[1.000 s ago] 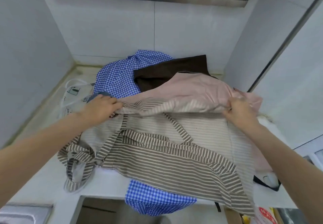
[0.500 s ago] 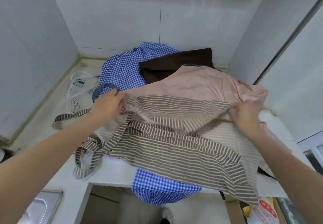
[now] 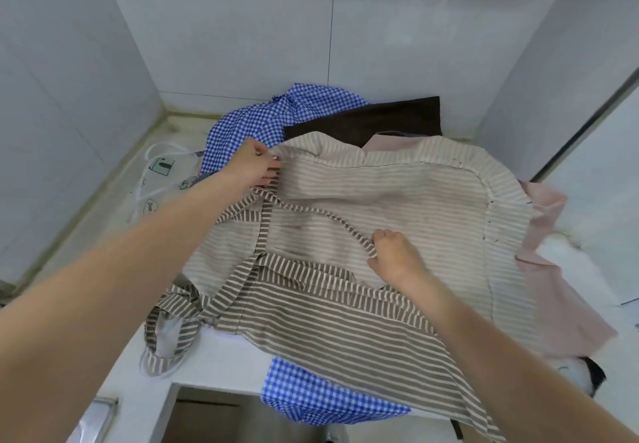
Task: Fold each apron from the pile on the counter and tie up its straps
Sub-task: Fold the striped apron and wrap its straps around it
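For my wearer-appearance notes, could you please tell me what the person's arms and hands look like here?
Both forearms are bare right to the picture's edge, with no sleeves in view. The left hand and right hand wear no gloves, and no rings, watch or bracelet show.

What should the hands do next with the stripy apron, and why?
Probably the right hand should pull the strap it pinches off the apron towards the side. The strap lies slanted across the spread cloth, and the left hand grips the far edge, so the cloth looks ready to fold once clear.
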A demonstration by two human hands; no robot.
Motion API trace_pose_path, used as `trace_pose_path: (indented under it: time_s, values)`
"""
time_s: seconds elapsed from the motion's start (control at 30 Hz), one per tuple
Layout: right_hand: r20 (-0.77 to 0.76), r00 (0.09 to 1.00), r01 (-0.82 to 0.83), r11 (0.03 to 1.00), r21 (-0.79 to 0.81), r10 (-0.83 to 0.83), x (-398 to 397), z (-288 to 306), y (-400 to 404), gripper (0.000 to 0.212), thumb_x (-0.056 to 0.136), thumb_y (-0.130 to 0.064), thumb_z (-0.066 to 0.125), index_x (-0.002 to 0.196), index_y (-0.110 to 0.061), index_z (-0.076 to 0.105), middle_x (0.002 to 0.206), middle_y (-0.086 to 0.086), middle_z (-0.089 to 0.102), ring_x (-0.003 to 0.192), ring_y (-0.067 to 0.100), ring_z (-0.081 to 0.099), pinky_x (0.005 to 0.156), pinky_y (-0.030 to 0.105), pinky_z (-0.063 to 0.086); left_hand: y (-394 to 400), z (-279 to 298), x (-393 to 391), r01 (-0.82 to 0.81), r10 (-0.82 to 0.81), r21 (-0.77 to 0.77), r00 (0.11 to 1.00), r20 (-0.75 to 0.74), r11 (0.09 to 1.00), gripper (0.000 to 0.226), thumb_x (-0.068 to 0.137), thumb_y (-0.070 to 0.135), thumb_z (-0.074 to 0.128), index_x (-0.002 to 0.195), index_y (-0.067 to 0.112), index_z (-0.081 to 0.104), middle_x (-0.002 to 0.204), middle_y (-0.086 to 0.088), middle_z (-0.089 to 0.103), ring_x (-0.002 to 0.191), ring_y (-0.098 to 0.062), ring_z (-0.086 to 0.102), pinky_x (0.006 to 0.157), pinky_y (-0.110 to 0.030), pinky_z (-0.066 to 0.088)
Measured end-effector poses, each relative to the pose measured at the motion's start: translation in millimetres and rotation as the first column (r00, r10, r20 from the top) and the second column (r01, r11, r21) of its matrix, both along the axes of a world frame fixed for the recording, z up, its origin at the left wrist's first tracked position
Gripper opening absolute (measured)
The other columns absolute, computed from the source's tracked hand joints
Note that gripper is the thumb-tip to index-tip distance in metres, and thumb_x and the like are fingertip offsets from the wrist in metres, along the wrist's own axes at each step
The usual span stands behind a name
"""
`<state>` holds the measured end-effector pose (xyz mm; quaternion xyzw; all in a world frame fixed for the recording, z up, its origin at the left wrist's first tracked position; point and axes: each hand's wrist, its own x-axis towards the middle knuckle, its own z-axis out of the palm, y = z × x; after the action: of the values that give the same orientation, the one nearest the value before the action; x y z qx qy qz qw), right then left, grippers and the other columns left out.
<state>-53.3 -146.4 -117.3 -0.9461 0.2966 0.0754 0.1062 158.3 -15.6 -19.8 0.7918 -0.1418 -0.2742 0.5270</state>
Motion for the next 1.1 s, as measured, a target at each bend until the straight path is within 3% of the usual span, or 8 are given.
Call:
trace_pose_path:
  time_s: [0.17,0.3,0.4,0.5,0.7,0.77,0.93,1.1]
  values:
    - [0.368,0.838,0.341,0.913,0.225,-0.403,4.8,38.3,-22.7,0.024,0.095,-0.006,0.042,0.103,0.000,0.064,0.099,0.019,0.065,0.092,0.030,0.062,0.070,0.031,0.042,10.6,5.8,5.1,0.000,0.006,0.090,0.998,-0.068,0.996,0.017,0.096,-0.001,0.045,0.102,0.013,0.037,0.090,-0.007,0.058,0.042,-0.010,0.062,0.035,-0.017,0.042]
    - [0.571,0.674,0.412,0.880,0.235,-0.468,-21.2,97.2,-66.9,0.023,0.093,-0.005,0.049,0.108,0.002,0.065,0.106,0.019,0.065,0.100,0.031,0.059,0.082,0.029,0.037,16.5,0.4,9.6,0.020,-0.086,0.294,0.974,0.212,0.956,0.006,0.096,0.009,0.049,0.101,0.011,0.047,0.063,-0.002,0.061,0.034,-0.005,0.057,0.042,-0.024,0.044]
    - [0.427,0.817,0.319,0.920,0.228,-0.388,-56.0,110.3,-80.6,0.012,0.088,-0.004,0.061,0.095,-0.001,0.069,0.090,0.007,0.062,0.078,0.015,0.055,0.059,0.017,0.035,19.3,-6.0,2.7,0.070,-0.354,0.541,0.824,0.442,0.838,0.008,0.094,0.018,0.050,0.099,0.012,0.054,0.063,-0.001,0.061,0.056,-0.014,0.061,0.064,-0.029,0.046]
    - [-0.014,0.968,0.247,0.945,0.215,-0.250,-91.8,89.6,-78.3,0.012,0.083,-0.003,0.064,0.076,-0.013,0.067,0.082,0.001,0.061,0.083,0.012,0.054,0.056,0.011,0.035,25.1,-10.0,-19.8,0.155,-0.610,0.733,0.680,0.408,0.663,0.010,0.091,0.021,0.052,0.094,0.016,0.059,0.077,-0.003,0.067,0.068,-0.017,0.063,0.062,-0.028,0.044]
    - [-0.362,0.911,0.236,0.969,0.072,-0.195,-118.6,27.5,-50.6,0.020,0.088,-0.011,0.052,0.070,-0.017,0.046,0.086,0.006,0.055,0.093,0.024,0.055,0.084,0.032,0.044,36.2,-34.0,-60.4,0.114,-0.772,0.909,0.576,0.268,0.400,0.025,0.090,0.030,0.056,0.107,0.013,0.063,0.103,-0.007,0.065,0.099,-0.026,0.062,0.079,-0.034,0.047]
    - [-0.320,0.934,0.184,0.981,0.055,-0.157,-105.8,38.0,-44.8,0.005,0.088,-0.017,0.057,0.088,-0.016,0.052,0.104,0.006,0.054,0.103,0.025,0.052,0.088,0.032,0.042,39.3,-37.1,-60.9,0.071,-0.783,0.922,0.556,0.280,0.380,0.030,0.091,0.033,0.057,0.111,0.012,0.060,0.113,-0.008,0.062,0.105,-0.028,0.059,0.083,-0.036,0.047]
    - [0.121,0.962,-0.201,0.937,-0.285,0.243,-40.7,72.6,-31.6,0.071,0.082,-0.002,0.058,0.145,-0.015,0.029,0.153,0.007,0.023,0.138,0.029,0.024,0.111,0.040,0.024,39.8,-38.7,-62.4,0.021,-0.805,0.921,0.495,0.328,0.388,0.030,0.091,0.034,0.056,0.113,0.012,0.056,0.116,-0.009,0.060,0.107,-0.027,0.058,0.084,-0.036,0.047]
    - [-0.128,0.879,-0.454,0.722,-0.523,0.460,25.6,75.3,-14.5,0.075,0.085,0.005,0.048,0.150,-0.016,0.017,0.158,0.004,0.011,0.146,0.029,0.003,0.114,0.053,0.000,44.3,-40.4,-64.1,-0.005,-0.816,0.926,0.472,0.334,0.377,0.028,0.093,0.030,0.054,0.115,0.013,0.055,0.118,-0.010,0.059,0.110,-0.027,0.057,0.085,-0.036,0.046]
